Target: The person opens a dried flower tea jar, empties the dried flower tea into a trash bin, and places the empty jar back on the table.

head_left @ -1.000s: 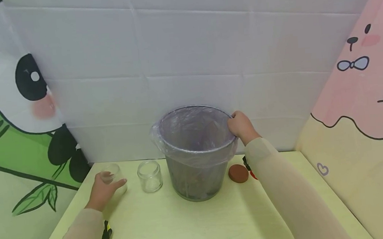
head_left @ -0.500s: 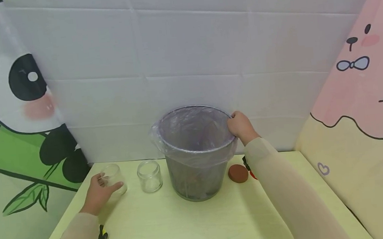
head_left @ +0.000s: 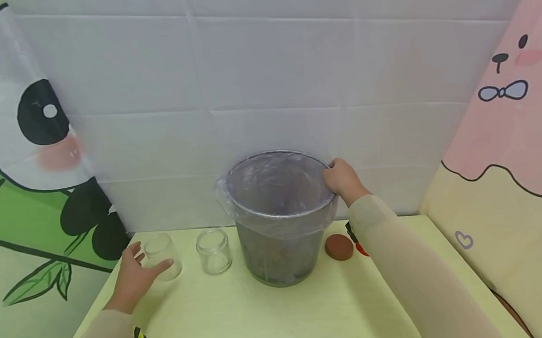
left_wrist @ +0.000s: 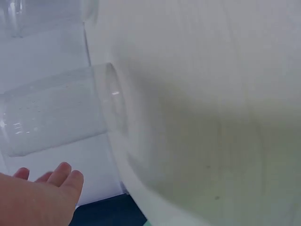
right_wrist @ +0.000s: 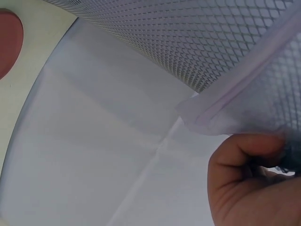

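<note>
Your left hand point(head_left: 133, 278) is resting with fingers loosely spread against the tilted glass jar point(head_left: 162, 256) on the table's point(head_left: 244, 319) left, while farther back your right hand point(head_left: 343, 180) is gripping the mesh bin's point(head_left: 277, 216) bag-lined rim.

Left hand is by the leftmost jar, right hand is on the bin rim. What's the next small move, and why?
Probably close the left hand round the nearest glass jar. Its fingers lie open beside the jar, thumb at the front, not yet wrapped round it, and the jar looks tipped. The right hand already grips the rim of the lined mesh bin, steadying it.
</note>
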Demonstrator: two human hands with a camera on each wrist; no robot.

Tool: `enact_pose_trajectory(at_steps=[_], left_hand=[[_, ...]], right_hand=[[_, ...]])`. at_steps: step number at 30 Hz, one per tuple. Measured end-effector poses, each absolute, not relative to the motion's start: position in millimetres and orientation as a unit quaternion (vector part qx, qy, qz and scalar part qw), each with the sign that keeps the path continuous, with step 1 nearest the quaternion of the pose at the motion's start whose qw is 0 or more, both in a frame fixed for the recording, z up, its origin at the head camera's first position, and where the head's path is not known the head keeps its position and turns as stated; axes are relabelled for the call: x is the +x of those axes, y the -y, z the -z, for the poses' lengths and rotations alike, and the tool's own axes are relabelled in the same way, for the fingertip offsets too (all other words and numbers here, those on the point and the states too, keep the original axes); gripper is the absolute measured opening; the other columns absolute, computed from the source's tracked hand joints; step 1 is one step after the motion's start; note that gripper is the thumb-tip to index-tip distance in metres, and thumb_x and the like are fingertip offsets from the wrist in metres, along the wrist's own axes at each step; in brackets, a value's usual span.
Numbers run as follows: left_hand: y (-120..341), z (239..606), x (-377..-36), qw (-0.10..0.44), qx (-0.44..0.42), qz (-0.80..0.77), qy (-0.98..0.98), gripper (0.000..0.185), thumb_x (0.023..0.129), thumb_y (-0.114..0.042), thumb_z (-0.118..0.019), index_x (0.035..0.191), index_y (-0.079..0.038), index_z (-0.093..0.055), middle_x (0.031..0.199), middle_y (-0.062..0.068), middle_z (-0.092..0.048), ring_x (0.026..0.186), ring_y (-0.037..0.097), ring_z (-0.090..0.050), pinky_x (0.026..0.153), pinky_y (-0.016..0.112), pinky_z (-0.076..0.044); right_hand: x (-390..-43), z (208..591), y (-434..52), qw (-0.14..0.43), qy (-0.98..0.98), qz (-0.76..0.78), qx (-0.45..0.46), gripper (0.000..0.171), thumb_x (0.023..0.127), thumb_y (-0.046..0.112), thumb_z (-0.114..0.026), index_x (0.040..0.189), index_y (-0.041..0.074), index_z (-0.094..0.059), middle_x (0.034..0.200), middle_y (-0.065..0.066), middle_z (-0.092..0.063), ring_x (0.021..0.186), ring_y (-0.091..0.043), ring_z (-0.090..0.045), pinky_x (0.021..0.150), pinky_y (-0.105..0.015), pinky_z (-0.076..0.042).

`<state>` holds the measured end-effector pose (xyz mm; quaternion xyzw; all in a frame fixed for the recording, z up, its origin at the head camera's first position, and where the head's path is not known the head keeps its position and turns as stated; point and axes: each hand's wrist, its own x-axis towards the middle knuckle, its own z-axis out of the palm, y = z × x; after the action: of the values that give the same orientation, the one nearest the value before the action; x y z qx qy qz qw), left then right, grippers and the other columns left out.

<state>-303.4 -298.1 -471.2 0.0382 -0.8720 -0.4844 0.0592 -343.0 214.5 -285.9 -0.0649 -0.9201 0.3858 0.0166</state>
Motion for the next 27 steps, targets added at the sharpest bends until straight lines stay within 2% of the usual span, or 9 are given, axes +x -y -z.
enact_pose_trajectory(at_steps=[8,13,17,20,23,27], left_hand=[[290.3,440.4,-291.4,0.034,0.011,0.489,0.872,0.108,0.099,-0.043,-0.068,0.16,0.002,0.009,0.165,0.034,-0.003,0.149,0.053,-0.018,0.116,0.065,-0.024],[289.3,428.3,-285.6,0.058,-0.02,0.444,0.894,0.104,0.1,-0.043,-0.066,0.16,0.004,0.005,0.163,0.036,-0.005,0.147,0.056,-0.016,0.112,0.071,-0.024],[282.4,420.5,-280.1,0.107,-0.052,0.357,0.926,0.1,0.098,-0.04,-0.069,0.158,0.01,-0.007,0.158,0.041,-0.013,0.143,0.06,-0.021,0.107,0.075,-0.026],[274.5,417.1,-276.0,0.13,-0.077,0.307,0.94,0.096,0.096,-0.035,-0.071,0.156,0.011,-0.013,0.156,0.041,-0.017,0.141,0.06,-0.023,0.107,0.075,-0.027],[265.8,413.5,-272.8,0.141,-0.096,0.285,0.943,0.092,0.095,-0.031,-0.073,0.156,0.011,-0.017,0.158,0.039,-0.018,0.143,0.058,-0.022,0.11,0.073,-0.025],[254.4,404.7,-267.0,0.136,-0.113,0.287,0.942,0.091,0.095,-0.029,-0.072,0.156,0.009,-0.017,0.16,0.037,-0.015,0.147,0.056,-0.016,0.112,0.072,-0.021]], right_hand=[[-343.0,280.7,-217.5,0.017,0.93,-0.361,-0.063,0.053,0.102,0.02,-0.035,0.147,-0.009,-0.042,0.14,-0.027,-0.052,0.114,-0.038,-0.056,0.095,-0.051,-0.05],[-345.3,278.2,-220.1,0.019,0.95,-0.309,-0.042,0.052,0.099,0.018,-0.034,0.142,-0.008,-0.046,0.137,-0.024,-0.055,0.11,-0.036,-0.055,0.095,-0.049,-0.049],[-347.0,272.0,-220.4,0.013,0.968,-0.25,-0.015,0.042,0.097,0.016,-0.034,0.126,-0.006,-0.056,0.121,-0.021,-0.06,0.092,-0.031,-0.056,0.079,-0.043,-0.049],[-346.7,263.0,-219.8,-0.006,0.972,-0.234,-0.006,0.037,0.097,0.015,-0.034,0.117,-0.004,-0.058,0.111,-0.019,-0.06,0.078,-0.028,-0.055,0.065,-0.037,-0.047],[-344.8,253.3,-222.6,-0.025,0.973,-0.23,-0.003,0.043,0.102,0.023,-0.031,0.125,-0.005,-0.056,0.12,-0.022,-0.059,0.078,-0.029,-0.058,0.063,-0.037,-0.05],[-338.6,241.7,-231.7,-0.045,0.958,-0.281,-0.008,0.061,0.108,0.036,-0.021,0.144,-0.006,-0.046,0.135,-0.025,-0.054,0.094,-0.035,-0.062,0.08,-0.045,-0.057]])
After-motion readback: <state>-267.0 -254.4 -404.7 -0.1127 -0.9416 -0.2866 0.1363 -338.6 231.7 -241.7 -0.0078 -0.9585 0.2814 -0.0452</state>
